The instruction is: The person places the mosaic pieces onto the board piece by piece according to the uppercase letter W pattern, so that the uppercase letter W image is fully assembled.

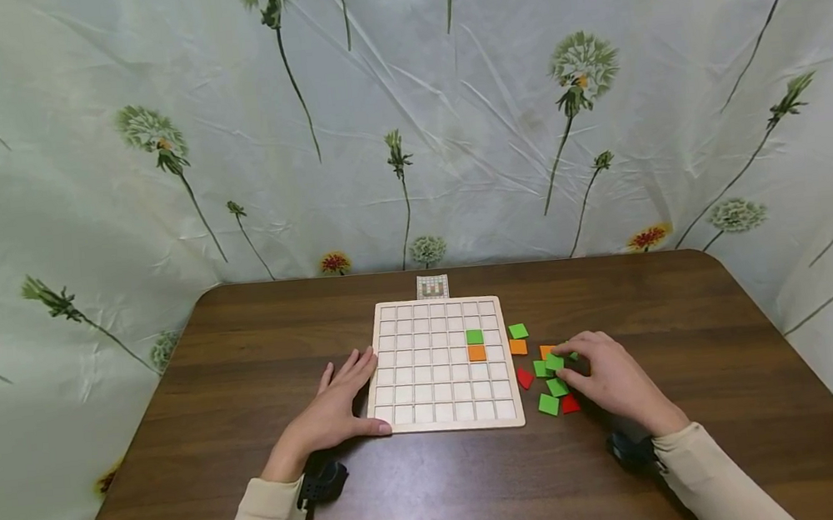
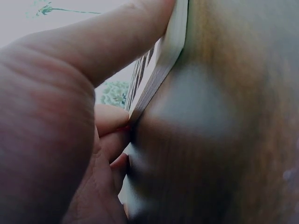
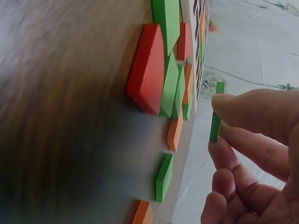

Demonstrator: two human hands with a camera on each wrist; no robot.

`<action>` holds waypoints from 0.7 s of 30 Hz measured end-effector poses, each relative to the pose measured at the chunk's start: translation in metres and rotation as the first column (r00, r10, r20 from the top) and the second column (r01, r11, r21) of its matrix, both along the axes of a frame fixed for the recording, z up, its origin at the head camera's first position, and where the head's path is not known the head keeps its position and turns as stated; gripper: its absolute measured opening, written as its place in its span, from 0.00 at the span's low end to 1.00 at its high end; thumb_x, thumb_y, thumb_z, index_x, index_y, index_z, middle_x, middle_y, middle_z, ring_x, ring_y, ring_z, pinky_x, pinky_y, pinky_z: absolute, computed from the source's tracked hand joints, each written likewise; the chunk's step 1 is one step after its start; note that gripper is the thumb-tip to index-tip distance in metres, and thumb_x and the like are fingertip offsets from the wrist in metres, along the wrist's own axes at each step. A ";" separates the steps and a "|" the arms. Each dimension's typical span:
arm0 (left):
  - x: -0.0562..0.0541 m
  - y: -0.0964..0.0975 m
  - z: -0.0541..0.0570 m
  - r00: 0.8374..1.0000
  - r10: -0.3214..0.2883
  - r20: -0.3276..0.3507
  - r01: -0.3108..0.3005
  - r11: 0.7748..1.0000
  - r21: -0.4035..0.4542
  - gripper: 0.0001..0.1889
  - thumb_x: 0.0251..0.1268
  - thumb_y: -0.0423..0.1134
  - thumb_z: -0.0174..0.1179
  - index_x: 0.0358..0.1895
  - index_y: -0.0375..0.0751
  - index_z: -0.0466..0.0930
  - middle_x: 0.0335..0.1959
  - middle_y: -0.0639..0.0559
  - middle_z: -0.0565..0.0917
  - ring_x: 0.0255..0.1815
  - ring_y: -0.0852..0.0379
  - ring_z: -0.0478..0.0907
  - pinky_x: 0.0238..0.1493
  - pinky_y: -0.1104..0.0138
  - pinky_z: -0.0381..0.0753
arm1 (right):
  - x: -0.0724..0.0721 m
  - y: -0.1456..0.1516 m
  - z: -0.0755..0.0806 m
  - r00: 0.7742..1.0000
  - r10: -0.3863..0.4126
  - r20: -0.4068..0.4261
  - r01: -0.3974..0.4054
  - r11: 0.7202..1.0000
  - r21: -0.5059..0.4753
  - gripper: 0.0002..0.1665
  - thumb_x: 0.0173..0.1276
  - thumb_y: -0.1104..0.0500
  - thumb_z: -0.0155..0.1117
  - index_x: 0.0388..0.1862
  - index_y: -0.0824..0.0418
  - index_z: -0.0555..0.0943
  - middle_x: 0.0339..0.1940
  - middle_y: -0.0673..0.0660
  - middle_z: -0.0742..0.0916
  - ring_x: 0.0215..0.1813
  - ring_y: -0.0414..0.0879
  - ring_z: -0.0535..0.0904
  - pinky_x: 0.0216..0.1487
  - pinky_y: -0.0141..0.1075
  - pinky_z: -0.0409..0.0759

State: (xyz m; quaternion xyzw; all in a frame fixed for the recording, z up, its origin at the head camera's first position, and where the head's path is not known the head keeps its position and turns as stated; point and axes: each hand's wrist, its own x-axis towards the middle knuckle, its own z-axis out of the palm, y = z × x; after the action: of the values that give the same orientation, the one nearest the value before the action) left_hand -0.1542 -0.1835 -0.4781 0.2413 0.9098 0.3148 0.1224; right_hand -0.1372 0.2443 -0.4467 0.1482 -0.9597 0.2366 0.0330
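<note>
A light wooden grid board [image 1: 448,428] lies on the table, with a green tile [image 1: 474,336] directly above an orange tile [image 1: 476,353] in its right part. At the board's left side my left hand [image 1: 331,416] rests with fingers spread, the thumb on the near left corner and the fingertips along the left edge. My right hand [image 1: 612,375] pinches a square green tile [image 3: 217,116] between thumb and fingers, raised off the table in the right wrist view. Beneath and around it lie loose green, orange and red tiles, including a red tile [image 3: 148,70].
A small printed card [image 1: 432,287] with a grid pattern lies behind the board, at the far side of the brown wooden table [image 1: 265,333]. Loose tiles spread beside the board's right edge, such as an orange tile [image 1: 519,347]. A flowered curtain [image 1: 400,86] hangs behind.
</note>
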 end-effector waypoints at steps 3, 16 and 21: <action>0.000 0.000 0.000 1.000 0.001 0.003 -0.001 1.000 0.001 0.59 0.53 0.60 0.74 0.80 0.36 0.49 0.82 0.43 0.48 0.83 0.44 0.37 0.75 0.40 0.28 | -0.001 -0.004 0.000 1.000 0.008 -0.005 -0.008 1.000 -0.006 0.17 0.62 0.61 0.74 0.50 0.62 0.87 0.45 0.56 0.86 0.49 0.54 0.78 0.49 0.53 0.78; 0.000 0.000 0.000 1.000 0.004 0.007 -0.004 1.000 0.010 0.59 0.53 0.59 0.74 0.80 0.35 0.49 0.82 0.43 0.49 0.83 0.44 0.37 0.74 0.40 0.28 | -0.005 -0.023 -0.004 0.998 0.056 -0.018 -0.056 0.998 -0.033 0.16 0.62 0.60 0.75 0.50 0.61 0.88 0.44 0.54 0.86 0.47 0.52 0.78 0.47 0.50 0.80; 0.001 0.000 0.000 1.000 0.005 0.011 -0.005 1.000 0.012 0.59 0.53 0.59 0.74 0.80 0.35 0.49 0.82 0.43 0.48 0.83 0.43 0.37 0.74 0.40 0.28 | -0.006 -0.033 -0.004 0.998 0.063 -0.003 -0.063 0.998 -0.033 0.17 0.63 0.60 0.74 0.51 0.60 0.88 0.45 0.54 0.86 0.48 0.51 0.78 0.48 0.50 0.80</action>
State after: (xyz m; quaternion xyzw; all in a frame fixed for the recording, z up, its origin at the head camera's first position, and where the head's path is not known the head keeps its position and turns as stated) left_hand -0.1534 -0.1834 -0.4781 0.2378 0.9078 0.3219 0.1252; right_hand -0.1430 0.2114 -0.4511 0.1779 -0.9505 0.2530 0.0291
